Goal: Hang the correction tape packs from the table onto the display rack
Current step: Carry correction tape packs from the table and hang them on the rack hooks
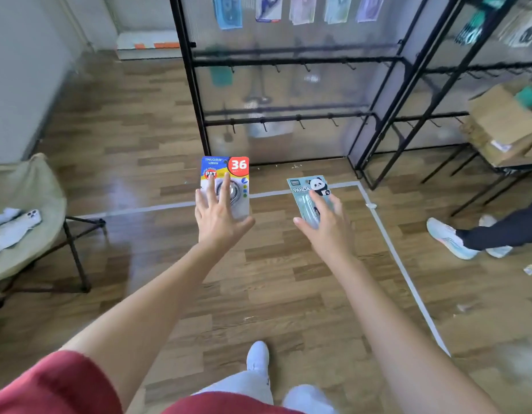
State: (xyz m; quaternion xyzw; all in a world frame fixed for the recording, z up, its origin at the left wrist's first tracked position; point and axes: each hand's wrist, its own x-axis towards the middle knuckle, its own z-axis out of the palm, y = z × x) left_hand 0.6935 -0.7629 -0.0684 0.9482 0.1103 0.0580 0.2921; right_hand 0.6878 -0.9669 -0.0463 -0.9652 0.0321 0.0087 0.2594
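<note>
My left hand (218, 215) holds a blue, yellow and red correction tape pack (239, 174) marked "36", fingers spread over its front and thumb beside it. My right hand (329, 224) holds a pale teal pack with a panda (306, 186) in the same way. Both packs are held out over the floor, in front of the black display rack (288, 118). The rack's middle and lower bars carry bare hooks. Several packs (300, 8) hang on its top row.
A folding chair (25, 234) with a phone on it stands at the left. Cardboard boxes (503, 124) sit on a low stand at the right beside a second rack. Another person's legs and shoes (467, 237) are at the right. White tape lines mark the wooden floor.
</note>
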